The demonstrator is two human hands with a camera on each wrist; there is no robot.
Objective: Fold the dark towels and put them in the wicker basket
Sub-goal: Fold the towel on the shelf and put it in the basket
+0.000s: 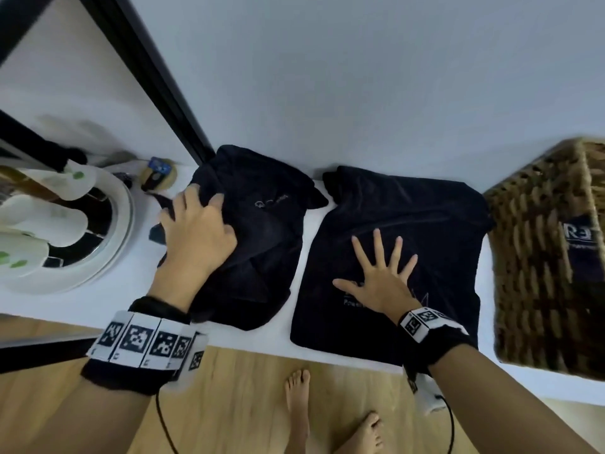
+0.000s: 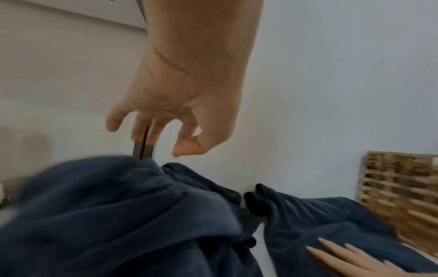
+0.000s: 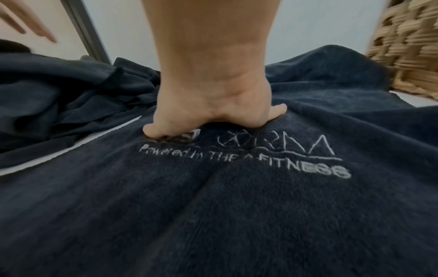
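Note:
Two dark navy towels lie on the white counter (image 1: 304, 283). The left towel (image 1: 262, 231) (image 2: 106, 215) is crumpled. My left hand (image 1: 199, 217) (image 2: 175, 116) is over its upper left part, fingers loosely curled and holding nothing; the left wrist view shows it a little above the cloth. The right towel (image 1: 409, 217) (image 3: 237, 215) lies flatter, with a white printed logo. My right hand (image 1: 379, 267) (image 3: 213, 108) presses flat on it with fingers spread. The wicker basket (image 1: 537, 257) (image 2: 403, 196) (image 3: 407, 37) stands just right of this towel.
A white round stand (image 1: 111, 244) holding white items sits at the counter's left end, with a small blue-topped object (image 1: 158, 173) behind it. A black frame (image 1: 157, 80) runs up the wall. Below are the wooden floor and bare feet (image 1: 298, 404).

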